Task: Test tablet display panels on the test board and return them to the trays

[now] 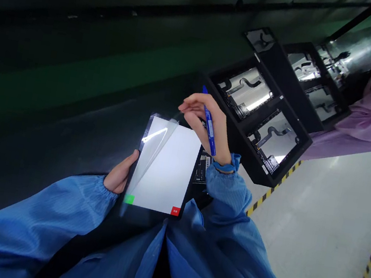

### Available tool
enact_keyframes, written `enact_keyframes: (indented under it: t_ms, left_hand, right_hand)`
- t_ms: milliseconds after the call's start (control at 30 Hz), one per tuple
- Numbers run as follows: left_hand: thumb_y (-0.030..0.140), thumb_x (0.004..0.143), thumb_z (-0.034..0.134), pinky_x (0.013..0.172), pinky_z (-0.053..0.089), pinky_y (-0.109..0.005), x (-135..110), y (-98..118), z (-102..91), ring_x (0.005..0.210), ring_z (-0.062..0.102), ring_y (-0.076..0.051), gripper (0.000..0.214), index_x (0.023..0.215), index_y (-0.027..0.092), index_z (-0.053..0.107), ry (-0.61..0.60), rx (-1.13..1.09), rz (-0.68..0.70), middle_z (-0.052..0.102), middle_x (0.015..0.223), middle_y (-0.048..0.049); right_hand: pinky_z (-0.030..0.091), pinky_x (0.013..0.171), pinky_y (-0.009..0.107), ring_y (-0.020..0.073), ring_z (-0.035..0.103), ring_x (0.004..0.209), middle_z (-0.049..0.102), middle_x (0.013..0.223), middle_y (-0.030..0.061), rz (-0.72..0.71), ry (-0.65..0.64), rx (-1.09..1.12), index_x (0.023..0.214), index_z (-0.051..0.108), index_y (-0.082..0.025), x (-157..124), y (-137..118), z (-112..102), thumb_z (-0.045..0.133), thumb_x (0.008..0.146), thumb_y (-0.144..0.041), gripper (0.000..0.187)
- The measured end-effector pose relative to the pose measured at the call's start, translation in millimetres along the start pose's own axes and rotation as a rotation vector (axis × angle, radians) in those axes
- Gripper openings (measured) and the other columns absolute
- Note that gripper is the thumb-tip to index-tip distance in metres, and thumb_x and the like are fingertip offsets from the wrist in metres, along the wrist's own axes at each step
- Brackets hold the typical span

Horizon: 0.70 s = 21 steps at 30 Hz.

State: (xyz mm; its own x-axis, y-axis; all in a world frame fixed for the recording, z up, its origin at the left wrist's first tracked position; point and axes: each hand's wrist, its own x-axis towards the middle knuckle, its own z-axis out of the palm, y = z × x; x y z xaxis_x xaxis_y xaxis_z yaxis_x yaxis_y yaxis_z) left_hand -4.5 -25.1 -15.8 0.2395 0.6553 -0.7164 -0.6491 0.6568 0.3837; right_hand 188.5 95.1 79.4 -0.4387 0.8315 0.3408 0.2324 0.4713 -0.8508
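Observation:
My left hand [119,173] grips the left edge of a tablet [174,170]. Its screen is lit plain white, with a green box at the lower left corner and a red one at the lower right. A clear protective film [154,152] is partly lifted off the screen, and its raised edge runs slantwise across the left half. Over the top of the tablet, my right hand [212,122] is closed, thumb and fingers at the film's upper corner. A blue pen [209,129] is tucked in the same hand, lying across it.
Black trays [279,95] to the right hold several screen panels with dark ribbon cables. A part with a printed label [203,167] lies partly hidden beside the tablet. Another person's pink sleeve [364,122] is at the far right. Yellow-black tape [273,189] marks the pale floor.

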Motion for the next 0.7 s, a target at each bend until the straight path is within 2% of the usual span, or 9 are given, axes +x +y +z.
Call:
enact_keyframes:
  t_ms: [100, 167, 300, 433, 533, 633, 700]
  left_hand:
    - [0.040, 0.101, 0.049, 0.082, 0.060, -0.032, 1, -1, -3.0, 0.091, 0.073, -0.025, 0.048, 0.138, 0.010, 0.057, -0.022, -0.002, 0.004, 0.074, 0.107, -0.0139]
    - [0.040, 0.102, 0.045, 0.080, 0.061, -0.032, -1, 0, -0.8, 0.085, 0.074, -0.024, 0.049, 0.139, 0.009, 0.056, 0.002, -0.010, -0.020, 0.075, 0.101, -0.0139]
    - [0.040, 0.104, 0.039, 0.076, 0.062, -0.034, -9, 5, 11.0, 0.075, 0.074, -0.024, 0.051, 0.138, 0.007, 0.057, 0.067, -0.021, -0.090, 0.075, 0.091, -0.0127]
    - [0.045, 0.104, 0.038, 0.076, 0.063, -0.034, -19, 14, 20.0, 0.080, 0.074, -0.027, 0.056, 0.139, 0.005, 0.056, 0.137, -0.038, -0.121, 0.075, 0.087, -0.0121]
    - [0.042, 0.102, 0.047, 0.085, 0.061, -0.035, -23, 20, 21.0, 0.094, 0.073, -0.028, 0.054, 0.144, 0.009, 0.052, 0.153, -0.021, -0.100, 0.076, 0.093, -0.0095]
    - [0.038, 0.101, 0.051, 0.093, 0.059, -0.035, -24, 23, 20.7, 0.107, 0.069, -0.026, 0.052, 0.149, 0.020, 0.047, 0.103, -0.003, -0.001, 0.075, 0.106, -0.0053]
    - [0.040, 0.099, 0.055, 0.094, 0.058, -0.035, -25, 23, 21.2, 0.112, 0.067, -0.026, 0.054, 0.149, 0.022, 0.049, 0.067, -0.008, 0.048, 0.074, 0.110, -0.0051]
  right_hand:
    - [0.043, 0.116, 0.045, 0.0243, 0.056, 0.128, 0.057, 0.135, 0.0096, -0.034, -0.169, 0.034, 0.142, 0.040, -0.023, -17, 19, -18, 0.079, 0.081, -0.042, 0.075]
    - [0.040, 0.118, 0.049, 0.0280, 0.052, 0.133, 0.052, 0.142, 0.0128, -0.020, -0.220, -0.037, 0.149, 0.034, -0.023, -24, 32, -24, 0.082, 0.075, -0.051, 0.092]
    - [0.041, 0.116, 0.050, 0.0285, 0.052, 0.132, 0.052, 0.142, 0.0142, -0.015, -0.218, -0.011, 0.153, 0.029, -0.023, -22, 46, -24, 0.074, 0.079, -0.063, 0.096]
    - [0.044, 0.114, 0.047, 0.0260, 0.055, 0.130, 0.055, 0.138, 0.0135, 0.007, -0.134, 0.105, 0.152, 0.029, -0.022, -12, 56, -17, 0.055, 0.090, -0.069, 0.082]
    - [0.044, 0.115, 0.043, 0.0229, 0.058, 0.125, 0.059, 0.133, 0.0110, 0.027, -0.072, 0.203, 0.150, 0.032, -0.021, -6, 71, -8, 0.048, 0.095, -0.068, 0.074]
    - [0.044, 0.115, 0.042, 0.0223, 0.060, 0.123, 0.062, 0.130, 0.0089, 0.118, -0.056, 0.244, 0.148, 0.037, -0.021, -5, 88, 2, 0.043, 0.093, -0.076, 0.078]
    - [0.043, 0.116, 0.043, 0.0230, 0.060, 0.123, 0.062, 0.130, 0.0097, 0.171, -0.068, 0.279, 0.145, 0.039, -0.021, -5, 96, 7, 0.041, 0.092, -0.077, 0.077]
